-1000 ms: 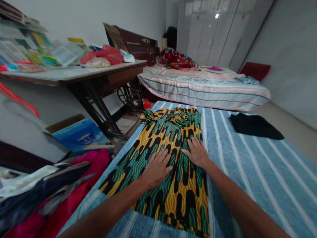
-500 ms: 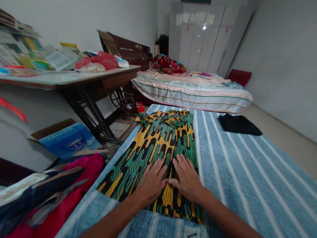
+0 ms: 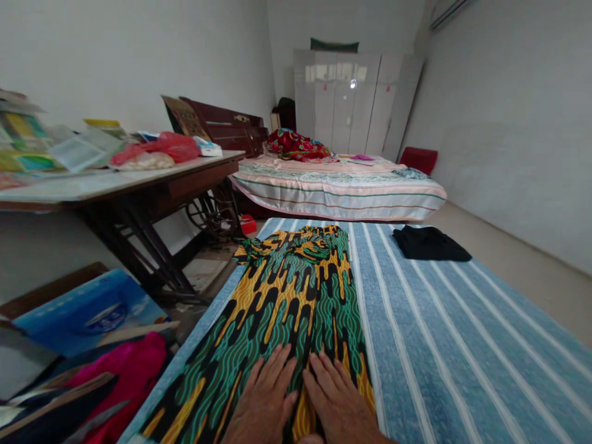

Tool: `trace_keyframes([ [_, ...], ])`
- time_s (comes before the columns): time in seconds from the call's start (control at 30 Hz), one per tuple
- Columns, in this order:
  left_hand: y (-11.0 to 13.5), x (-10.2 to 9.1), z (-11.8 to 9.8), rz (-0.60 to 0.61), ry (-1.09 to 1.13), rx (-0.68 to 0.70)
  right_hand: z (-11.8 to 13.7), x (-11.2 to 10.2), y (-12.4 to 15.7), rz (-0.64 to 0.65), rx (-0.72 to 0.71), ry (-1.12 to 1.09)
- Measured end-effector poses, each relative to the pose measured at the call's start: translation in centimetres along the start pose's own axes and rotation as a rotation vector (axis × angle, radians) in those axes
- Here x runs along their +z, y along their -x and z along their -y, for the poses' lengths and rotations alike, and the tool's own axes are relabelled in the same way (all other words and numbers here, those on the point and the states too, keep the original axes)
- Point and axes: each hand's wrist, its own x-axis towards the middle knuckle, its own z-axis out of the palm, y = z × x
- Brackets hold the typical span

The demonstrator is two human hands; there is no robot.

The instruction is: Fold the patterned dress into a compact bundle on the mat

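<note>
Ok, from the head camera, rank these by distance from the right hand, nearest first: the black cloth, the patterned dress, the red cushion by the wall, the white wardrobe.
1. Patterned dress: directly under the right hand.
2. Black cloth: ahead and right, on the striped mat.
3. Red cushion: beyond the mattress, against the right wall.
4. White wardrobe: at the far end of the room.

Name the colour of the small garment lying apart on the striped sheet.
Black garment, head view.
</note>
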Motion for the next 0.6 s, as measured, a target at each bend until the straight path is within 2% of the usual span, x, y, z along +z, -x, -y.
trace_keyframes([
  [0.07, -0.2, 0.3, 0.5, -0.029, 0.028, 0.0, -0.9, -0.8, -0.8, -0.039, 0.027, 0.013],
  [0.17, -1.6, 0.9, 1.3, -0.044, 0.1, -0.018, -3.2, -3.5, -3.8, -0.04, 0.165, 0.047],
  [0.3, -6.2, 1.1, 1.8, 0.025, 0.201, -0.032, -8.0, -5.9, -9.2, -0.013, 0.371, 0.107],
  [0.37, -9.4, 1.0, 1.8, 0.108, 0.244, -0.049, -10.4, -5.9, -11.0, 0.011, 0.43, 0.143],
  [0.47, -13.9, 1.1, 1.7, 0.249, 0.282, -0.086, -13.1, -4.7, -11.9, 0.064, 0.479, 0.189],
  [0.53, -16.0, 1.7, 1.7, 0.323, 0.297, -0.103, -14.0, -4.0, -11.6, 0.079, 0.503, 0.207],
  [0.6, -16.9, 2.6, 1.9, 0.371, 0.303, -0.103, -14.4, -3.5, -11.0, 0.074, 0.519, 0.219],
])
